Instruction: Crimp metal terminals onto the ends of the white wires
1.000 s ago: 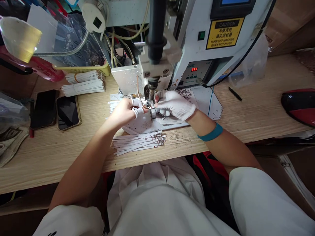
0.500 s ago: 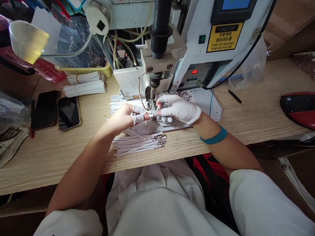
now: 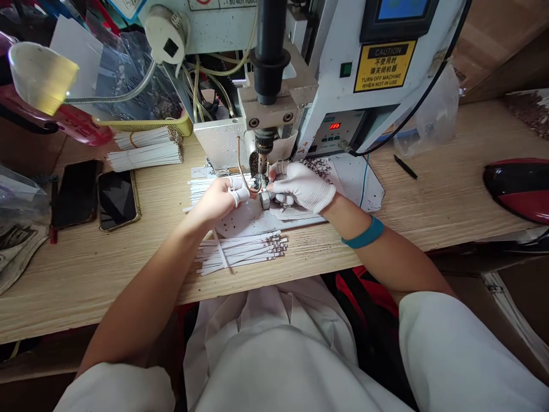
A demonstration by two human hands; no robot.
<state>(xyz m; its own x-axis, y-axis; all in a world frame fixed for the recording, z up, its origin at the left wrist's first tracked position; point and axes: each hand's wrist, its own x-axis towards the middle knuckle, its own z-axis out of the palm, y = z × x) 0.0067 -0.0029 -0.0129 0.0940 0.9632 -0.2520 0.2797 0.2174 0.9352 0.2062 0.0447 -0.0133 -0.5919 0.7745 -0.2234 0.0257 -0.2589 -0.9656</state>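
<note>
Pinching white strip (image 3: 257,184), L hand (image 3: 218,200), at welder (image 3: 263,109); R hand (image 3: 302,186) closed alongside, copper tube (image 3: 242,169) in way.

Wooden surface (image 3: 86,286) inspected. At left, 1 black smartphone (image 3: 76,191) just beside 1 gold-edged smartphone (image 3: 118,200), both lying flat, screens dark. Behind them, 1 yellow mesh basket (image 3: 146,127) against the surface's back edge. At far left, 1 crumpled printed sheet (image 3: 17,246) overhanging the front edge. At right, 1 small black pen-like item (image 3: 405,166) near 1 clear plastic bag (image 3: 429,111). At far right, 1 glossy red-and-black object (image 3: 521,189), partly out of frame.
</note>
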